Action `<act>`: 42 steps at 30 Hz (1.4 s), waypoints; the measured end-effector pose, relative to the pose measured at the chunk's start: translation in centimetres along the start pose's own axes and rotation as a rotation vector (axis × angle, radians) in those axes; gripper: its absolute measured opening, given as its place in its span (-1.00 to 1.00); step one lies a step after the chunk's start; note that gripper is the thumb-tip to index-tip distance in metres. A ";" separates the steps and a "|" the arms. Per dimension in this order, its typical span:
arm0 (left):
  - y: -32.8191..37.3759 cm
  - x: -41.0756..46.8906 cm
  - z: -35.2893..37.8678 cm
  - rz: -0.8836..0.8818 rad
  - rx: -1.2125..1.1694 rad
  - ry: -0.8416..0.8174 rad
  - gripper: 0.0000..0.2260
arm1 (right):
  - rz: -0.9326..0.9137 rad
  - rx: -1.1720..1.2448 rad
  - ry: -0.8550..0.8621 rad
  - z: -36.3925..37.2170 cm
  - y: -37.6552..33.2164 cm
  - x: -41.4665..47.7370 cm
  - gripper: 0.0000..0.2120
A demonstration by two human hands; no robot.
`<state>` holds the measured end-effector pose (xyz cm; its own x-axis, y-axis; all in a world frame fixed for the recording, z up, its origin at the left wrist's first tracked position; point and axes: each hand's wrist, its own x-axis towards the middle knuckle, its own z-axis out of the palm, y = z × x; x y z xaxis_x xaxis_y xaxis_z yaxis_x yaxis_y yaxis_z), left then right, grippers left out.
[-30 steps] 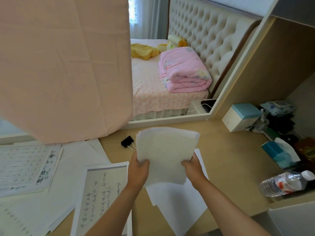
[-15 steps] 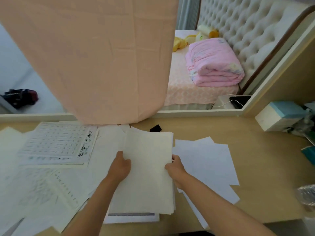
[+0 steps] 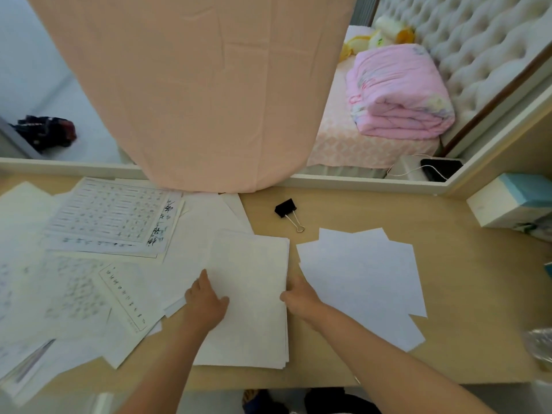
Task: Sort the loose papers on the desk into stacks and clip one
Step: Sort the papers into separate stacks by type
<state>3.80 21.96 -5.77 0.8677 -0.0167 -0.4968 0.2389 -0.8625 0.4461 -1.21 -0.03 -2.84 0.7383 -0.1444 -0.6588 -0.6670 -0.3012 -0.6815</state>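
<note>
A squared stack of blank white papers (image 3: pixel 254 294) lies flat at the middle of the wooden desk (image 3: pixel 466 282). My left hand (image 3: pixel 204 303) holds its left edge with the thumb on top. At the stack's right edge, my right hand (image 3: pixel 300 297) pinches the sheets. A black binder clip (image 3: pixel 286 209) lies on bare desk just beyond the stack, untouched. Several loose blank sheets (image 3: pixel 364 279) are fanned to the right. Printed and handwritten pages (image 3: pixel 113 216) are scattered at the left, overlapping each other.
A pink cloth (image 3: pixel 194 85) hangs down to the desk's back edge. A white and teal box (image 3: pixel 507 204) stands at the back right. A plastic bottle (image 3: pixel 540 348) lies at the right edge. A bed with a folded pink quilt (image 3: pixel 397 94) is behind the desk.
The stack was held upright above the desk; both hands have carried it left and laid it flat. My view has turned left, and the binder clip is now uncovered.
</note>
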 end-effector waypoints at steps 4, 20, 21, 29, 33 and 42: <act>3.9 -1.0 0.5 0.220 0.007 0.340 -0.42 | -0.056 -0.203 0.188 -5.7 1.7 0.0 -0.51; 17.1 -2.4 15.1 0.496 0.567 -0.157 -0.16 | -0.030 -1.038 0.173 -23.2 13.4 0.7 -0.49; 17.2 -2.4 15.4 0.466 0.539 -0.127 -0.16 | -0.102 -1.046 0.201 -23.4 13.8 0.6 -0.56; 18.1 -4.3 17.7 0.328 0.463 -0.009 -0.02 | -0.153 -0.821 0.219 -29.2 12.7 4.9 -0.13; 18.5 -6.1 19.5 0.111 0.260 0.081 -0.07 | -0.060 -0.884 0.157 -29.1 12.8 6.0 0.09; 22.2 -8.0 21.8 -0.127 0.094 0.158 -0.08 | -0.026 -0.688 0.142 -29.0 13.2 4.9 -0.64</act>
<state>-7.34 -8.12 -8.09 0.8924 0.1683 -0.4187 0.3155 -0.8961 0.3121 -3.53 -32.03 -5.80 0.7903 -0.2368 -0.5651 -0.4687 -0.8276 -0.3087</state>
